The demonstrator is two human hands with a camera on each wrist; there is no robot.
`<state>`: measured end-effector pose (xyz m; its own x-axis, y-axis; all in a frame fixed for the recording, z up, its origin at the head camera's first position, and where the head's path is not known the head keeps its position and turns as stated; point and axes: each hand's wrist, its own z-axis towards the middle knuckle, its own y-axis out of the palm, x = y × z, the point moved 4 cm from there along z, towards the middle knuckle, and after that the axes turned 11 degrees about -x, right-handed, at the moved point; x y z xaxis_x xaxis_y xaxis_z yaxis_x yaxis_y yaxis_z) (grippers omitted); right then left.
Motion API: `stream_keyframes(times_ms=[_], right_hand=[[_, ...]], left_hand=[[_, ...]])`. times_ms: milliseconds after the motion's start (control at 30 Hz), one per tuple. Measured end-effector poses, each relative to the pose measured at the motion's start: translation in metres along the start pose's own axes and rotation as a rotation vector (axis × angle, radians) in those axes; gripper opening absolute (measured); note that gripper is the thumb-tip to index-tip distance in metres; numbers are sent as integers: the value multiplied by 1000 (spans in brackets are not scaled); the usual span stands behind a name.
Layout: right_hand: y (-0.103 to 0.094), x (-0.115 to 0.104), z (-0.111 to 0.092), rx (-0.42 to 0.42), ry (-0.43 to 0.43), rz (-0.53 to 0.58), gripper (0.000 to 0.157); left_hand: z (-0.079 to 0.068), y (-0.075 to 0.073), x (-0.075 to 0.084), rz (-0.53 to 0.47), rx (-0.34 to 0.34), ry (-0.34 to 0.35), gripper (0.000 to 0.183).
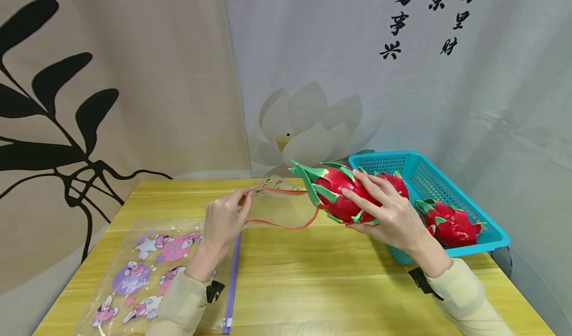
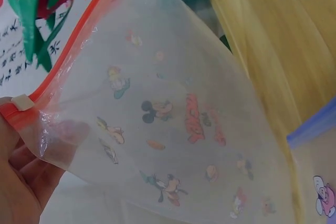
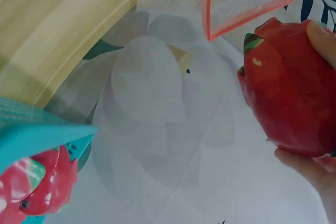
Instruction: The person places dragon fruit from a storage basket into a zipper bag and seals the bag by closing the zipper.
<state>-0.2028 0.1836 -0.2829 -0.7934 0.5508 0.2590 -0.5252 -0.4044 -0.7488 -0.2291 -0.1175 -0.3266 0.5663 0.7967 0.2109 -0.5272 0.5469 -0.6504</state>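
My right hand (image 1: 393,212) grips a red dragon fruit (image 1: 341,192) with green leaf tips, held up left of the basket. Its leafy end points left, right at the mouth of a clear zip bag (image 1: 279,207) with an orange-red edge. With my left hand (image 1: 228,219) I pinch that bag by a corner of its edge, near the pale slider (image 2: 22,102). The bag's mouth gapes toward the fruit and its cartoon-printed body hangs down. In the right wrist view the dragon fruit (image 3: 291,93) sits between thumb and fingers.
A blue plastic basket (image 1: 464,192) stands at the table's right, holding more dragon fruits (image 1: 453,224). Flat on the left of the wooden table (image 1: 313,286) lies another clear printed bag (image 1: 134,276) with a purple zip edge. A printed curtain (image 1: 178,78) hangs behind.
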Motion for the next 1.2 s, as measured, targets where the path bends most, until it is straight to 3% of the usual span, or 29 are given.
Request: stream_keyframes(times_ms=[300, 467, 700, 933, 1200], right_hand=[[-2, -23, 5, 4, -132, 32, 52], [0, -31, 5, -1, -166, 56, 51], [12, -36, 1, -88, -149, 61, 52], [27, -37, 2, -188, -93, 48, 62], [42, -35, 10, -166, -79, 60, 67]], left_hand=[[3, -1, -3, 12, 14, -20, 11], [5, -2, -4, 11, 28, -29, 12], [7, -1, -6, 4, 25, -49, 12], [5, -2, -3, 1, 32, -18, 10], [2, -3, 4, 3, 37, 28, 9]])
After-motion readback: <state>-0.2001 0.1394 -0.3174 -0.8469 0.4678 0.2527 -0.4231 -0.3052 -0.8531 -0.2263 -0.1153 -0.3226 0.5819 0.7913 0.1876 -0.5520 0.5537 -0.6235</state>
